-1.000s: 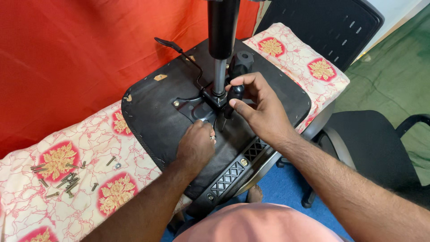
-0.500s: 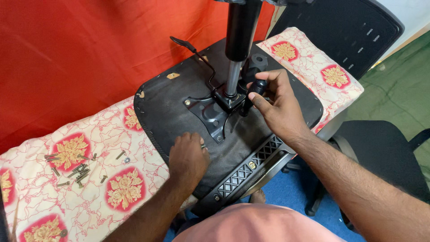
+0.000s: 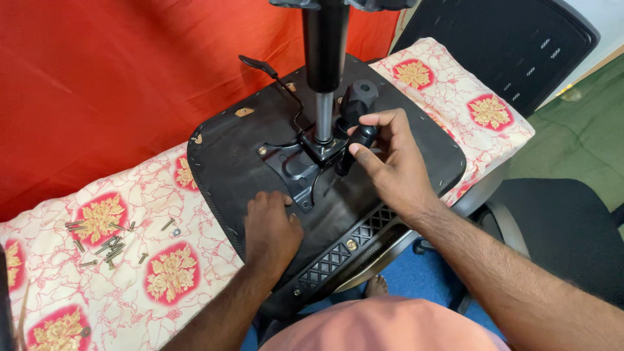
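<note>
1. A red cloth [image 3: 97,84] hangs behind a patterned sheet [image 3: 162,286] covering the tabletop.
2. An upturned black chair seat [image 3: 247,162] lies on the sheet, its metal post [image 3: 324,84] rising from a bracket [image 3: 296,166].
3. The right hand [image 3: 390,162] has its grip closed around a black handle [image 3: 354,153], just right of the post.
4. The left hand [image 3: 270,231] presses flat on the seat, grip wide, holding nothing.
5. Loose screws [image 3: 107,247] lie well apart, left.

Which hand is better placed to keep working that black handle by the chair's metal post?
Right hand: likely, since it already grips the black handle. Left hand lies flat on the seat underside.
</note>
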